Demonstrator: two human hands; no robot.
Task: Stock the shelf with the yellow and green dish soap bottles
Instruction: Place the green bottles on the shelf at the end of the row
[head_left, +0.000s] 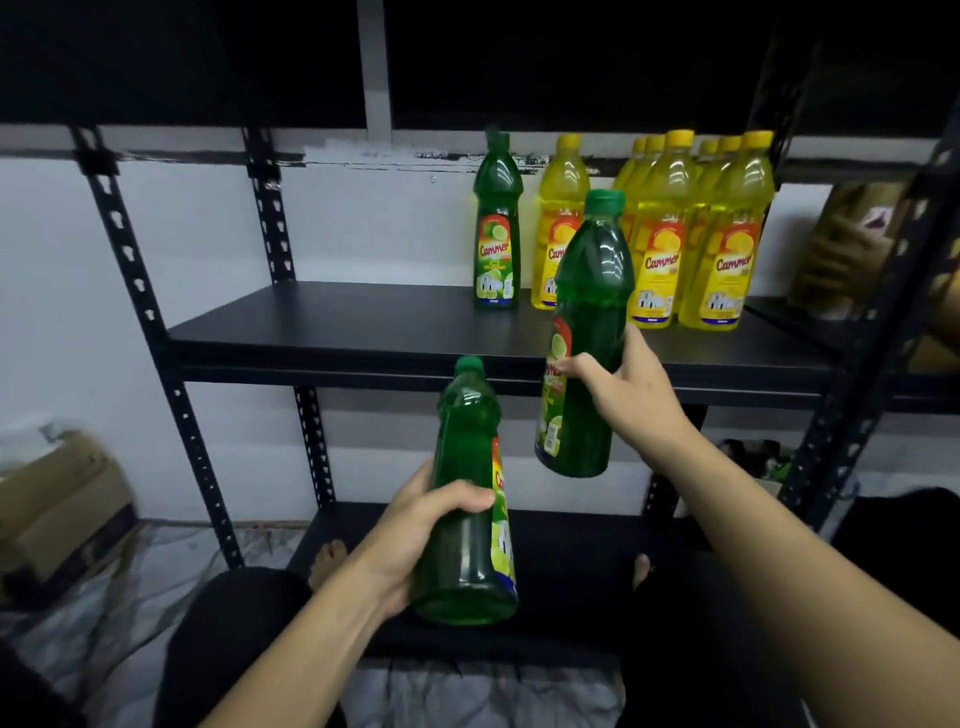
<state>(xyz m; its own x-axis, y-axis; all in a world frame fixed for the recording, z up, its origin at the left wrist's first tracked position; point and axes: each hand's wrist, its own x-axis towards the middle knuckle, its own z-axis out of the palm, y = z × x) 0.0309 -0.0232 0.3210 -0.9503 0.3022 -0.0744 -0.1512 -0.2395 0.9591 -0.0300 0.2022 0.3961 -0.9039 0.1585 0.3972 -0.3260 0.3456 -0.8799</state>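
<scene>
While each hand wraps a full green dish soap bottle around its labelled middle, the right hand lifts its bottle toward the black shelf, and the left hand holds the other bottle lower down. Full of liquid, they probably feel heavy, and the smooth plastic slippery; mid-body grips suit them. One green bottle and several yellow bottles already stand there.

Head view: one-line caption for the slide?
Each hand, left hand and right hand, lifts a green bottle toward the shelf.
</scene>
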